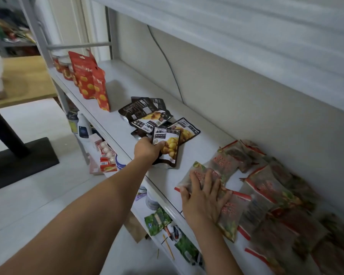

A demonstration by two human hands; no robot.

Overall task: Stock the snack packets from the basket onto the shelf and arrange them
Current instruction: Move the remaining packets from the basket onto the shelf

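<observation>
Step in hand, by my judgement: arranging, with stock already on the shelf. No basket could be identified in view.

Left hand: closed round the near left edge of a black packet, thumb across the printed face, fingers curled beneath. The packet sat at the front of the shelf, just beside the loose pile of black packets and overlapping one of them at its far end.

Orientation: printed face up. Its long axis ran roughly from front to back of the shelf, slightly off square. The title end pointed toward the back wall, the bottom seam toward the front lip. Whether the near end was raised off the shelf I could not tell.

Right hand: flat, fingers spread and straight, pressing down on a clear packet at the front of a group of similar red-edged packets. It grasped nothing. That packet lay askew to the shelf edge.

Recommendations, as opinion only:
- Hold by the edge, not the filled middle, so that the contents were not crushed.
- Lift the packet clear before turning it, since dragging would likely disturb the overlapped pile.
- Decide one facing for all. The red packets stood upright at the left end, so the black ones would read best stood likewise, titles uppermost.
- Mind the front lip, as the bottom seam lay close to it.
</observation>
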